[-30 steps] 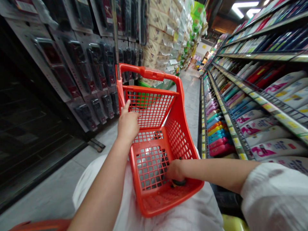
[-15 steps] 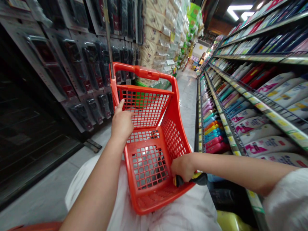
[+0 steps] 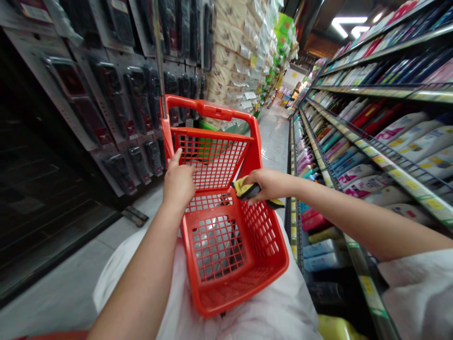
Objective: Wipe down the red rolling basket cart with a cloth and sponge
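Observation:
A red plastic shopping basket (image 3: pixel 260 278) with grid-pattern walls rests against my lap, tilted, and nothing lies inside it. My left hand (image 3: pixel 179 184) grips its left rim, index finger stretched along the side and thumb reaching inward. In my right hand (image 3: pixel 264 184) is a bunched yellow-and-black cloth (image 3: pixel 244 189), pressed at the right rim near the hinged grid panel (image 3: pixel 215 158). A loose end of the cloth hangs out past the rim. The red carrying handle (image 3: pixel 212 111) stands up at the far end, beside a thin metal rod (image 3: pixel 159 52).
On the right, shelves (image 3: pixel 378 151) hold rows of bottles close to my right forearm. Packaged dark goods (image 3: pixel 106 94) hang on the left rack. Stacked beige packs (image 3: pixel 230 56) stand ahead, and a tiled aisle (image 3: pixel 274 134) runs off beyond the basket.
My right hand has moved with the cloth from the near right rim to farther up the right rim. My left hand keeps its place on the basket.

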### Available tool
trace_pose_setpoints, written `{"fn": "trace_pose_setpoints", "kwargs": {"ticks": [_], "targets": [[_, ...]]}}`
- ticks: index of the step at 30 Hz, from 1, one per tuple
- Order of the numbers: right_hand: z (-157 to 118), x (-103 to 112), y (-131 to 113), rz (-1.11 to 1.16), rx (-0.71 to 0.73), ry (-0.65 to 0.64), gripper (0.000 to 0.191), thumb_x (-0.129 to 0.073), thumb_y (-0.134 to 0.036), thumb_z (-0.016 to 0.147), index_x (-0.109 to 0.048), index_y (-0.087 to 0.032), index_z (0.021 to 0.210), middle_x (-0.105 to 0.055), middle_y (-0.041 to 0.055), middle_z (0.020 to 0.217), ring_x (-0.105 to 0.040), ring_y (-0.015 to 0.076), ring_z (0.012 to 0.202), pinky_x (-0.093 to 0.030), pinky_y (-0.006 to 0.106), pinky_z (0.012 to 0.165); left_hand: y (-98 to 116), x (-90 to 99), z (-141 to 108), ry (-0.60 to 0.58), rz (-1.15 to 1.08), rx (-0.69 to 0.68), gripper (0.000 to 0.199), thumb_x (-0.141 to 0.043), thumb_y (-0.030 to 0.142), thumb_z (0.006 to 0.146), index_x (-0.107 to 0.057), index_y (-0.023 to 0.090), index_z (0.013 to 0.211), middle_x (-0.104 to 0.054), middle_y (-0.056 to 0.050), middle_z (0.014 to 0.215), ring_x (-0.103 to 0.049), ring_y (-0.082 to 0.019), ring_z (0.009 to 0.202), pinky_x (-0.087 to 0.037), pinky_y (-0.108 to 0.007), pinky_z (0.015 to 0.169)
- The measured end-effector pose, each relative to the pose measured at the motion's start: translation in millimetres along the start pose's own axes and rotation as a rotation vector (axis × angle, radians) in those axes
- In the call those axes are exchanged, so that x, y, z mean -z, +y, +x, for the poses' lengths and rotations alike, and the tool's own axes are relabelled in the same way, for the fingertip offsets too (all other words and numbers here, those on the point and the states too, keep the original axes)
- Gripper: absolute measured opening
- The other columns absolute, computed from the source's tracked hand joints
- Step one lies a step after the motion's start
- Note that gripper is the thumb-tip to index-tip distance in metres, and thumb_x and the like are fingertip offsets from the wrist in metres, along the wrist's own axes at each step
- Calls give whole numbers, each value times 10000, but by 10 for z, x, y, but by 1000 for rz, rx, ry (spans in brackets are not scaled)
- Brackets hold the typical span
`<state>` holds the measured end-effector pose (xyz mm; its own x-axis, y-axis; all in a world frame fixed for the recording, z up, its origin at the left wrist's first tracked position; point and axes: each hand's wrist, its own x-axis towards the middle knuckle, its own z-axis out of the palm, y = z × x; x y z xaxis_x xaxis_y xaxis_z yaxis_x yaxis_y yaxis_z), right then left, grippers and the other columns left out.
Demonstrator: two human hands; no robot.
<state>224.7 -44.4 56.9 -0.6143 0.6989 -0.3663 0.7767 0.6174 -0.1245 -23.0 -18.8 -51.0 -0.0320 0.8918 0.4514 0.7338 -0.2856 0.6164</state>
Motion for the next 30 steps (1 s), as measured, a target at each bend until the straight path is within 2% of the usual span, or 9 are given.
{"fn": "trace_pose_setpoints", "kwargs": {"ticks": [3,5,8,11,17,21,24,27,30], "targets": [[305,-142,57,-248,-44,225,552,-617,-589,827,-636,-165,1180,-595,125,1138,-612,220,933,-437,297,788,-24,-6,-1,10,3,-21,479,-480,46,595,-775,217,931,-590,-22,1365,-262,-215,1460,-125,-347,1232],[437,-287,119,-342,-71,233,482,-448,-557,934,-645,-182,1164,-582,134,1165,-608,229,952,-434,331,816,-34,-4,-4,23,15,-12,454,-479,44,605,-778,201,908,-555,-37,1405,-290,-226,1449,-157,-349,1226],[450,-474,249,-487,-59,95,362,-416,-387,972,-708,-177,1013,-621,131,1150,-592,257,1008,-391,431,922,-45,2,-13,40,15,-19,437,-476,40,609,-780,196,882,-531,-41,1429,-305,-233,1443,-176,-365,1222],[332,-528,382,-549,70,-10,260,-601,-383,865,-724,-198,998,-598,108,1273,-541,294,1126,-291,509,1033,-55,-2,-21,42,3,-39,443,-474,36,608,-780,213,875,-559,-30,1401,-299,-227,1446,-168,-387,1222],[375,-390,492,-542,107,-210,529,-799,-409,678,-670,-273,1173,-555,65,1355,-578,237,1080,-419,339,906,-81,-40,-13,35,0,-68,506,-474,31,608,-771,236,962,-672,-41,1247,-278,-189,1454,-139,-381,1222],[513,-480,390,-682,35,-162,275,-600,-241,881,-674,-167,1136,-661,150,1142,-624,255,992,-458,348,797,-65,-36,4,6,19,-69,480,-466,36,618,-774,207,944,-690,-76,1208,-270,-198,1457,-167,-392,1219],[487,-693,226,-696,23,-166,275,-443,-114,917,-694,-84,1026,-679,212,1049,-641,288,970,-471,381,763,-29,-18,8,-1,40,-68,468,-457,29,620,-774,198,921,-700,-81,1182,-275,-207,1456,-182,-406,1220],[291,-997,13,-661,92,-240,228,-497,-120,885,-713,-132,959,-713,159,997,-660,269,925,-476,368,753,7,-2,2,-11,38,-60,461,-445,23,634,-773,188,913,-676,-87,1235,-279,-218,1454,-177,-427,1222],[-18,-1323,-210,-479,279,-376,201,-573,-162,850,-720,-228,971,-737,70,959,-672,226,901,-477,335,757,27,2,-8,-13,21,-52,451,-436,22,656,-772,190,907,-670,-79,1245,-290,-211,1450,-179,-409,1223]]}}
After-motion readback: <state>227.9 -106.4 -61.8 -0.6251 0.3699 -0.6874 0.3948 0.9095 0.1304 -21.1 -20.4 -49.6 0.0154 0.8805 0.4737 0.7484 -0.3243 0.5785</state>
